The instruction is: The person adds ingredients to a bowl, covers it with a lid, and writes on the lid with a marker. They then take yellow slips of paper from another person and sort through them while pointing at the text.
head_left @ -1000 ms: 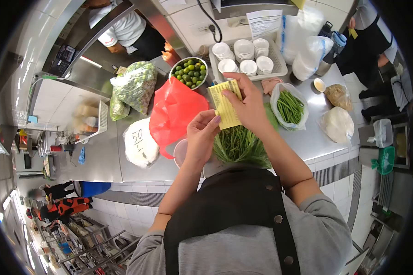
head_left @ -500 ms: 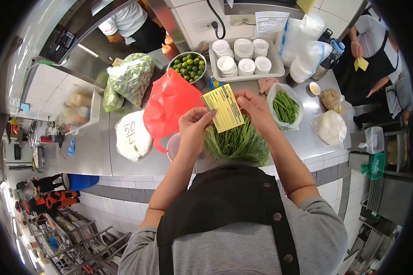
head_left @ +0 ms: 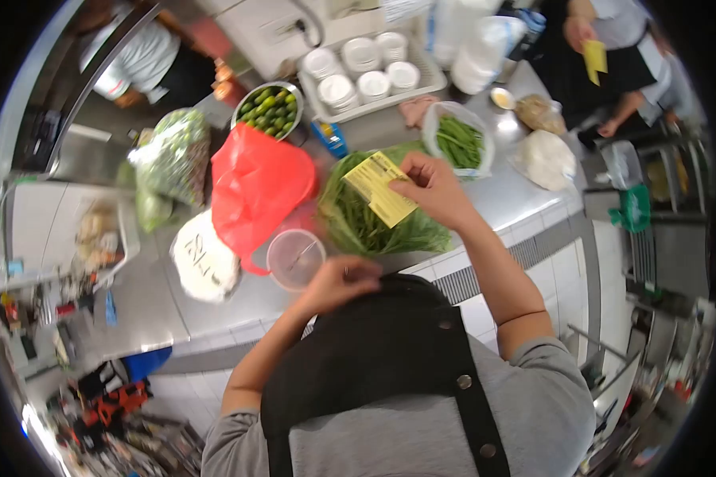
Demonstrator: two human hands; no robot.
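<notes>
My right hand pinches a yellow printed paper slip by its right edge. Beneath the slip lies a clear plastic bag of long green vegetables, partly covered by it. My left hand is off the slip, at the top of the black apron. Motion smears its fingers, so I cannot make out their pose or anything in them. Just beyond that hand is a round clear plastic container, with a red plastic bag beside it.
Limes fill a metal bowl at the back, near a tray of white cups. Bagged green beans are at right, a white bag with black writing at left. Across the counter's right end, another person's hand holds yellow paper.
My left hand has let go of the yellow slip and moved down toward the apron. My right hand keeps hold of the slip. The whole view has shifted and tilted.
</notes>
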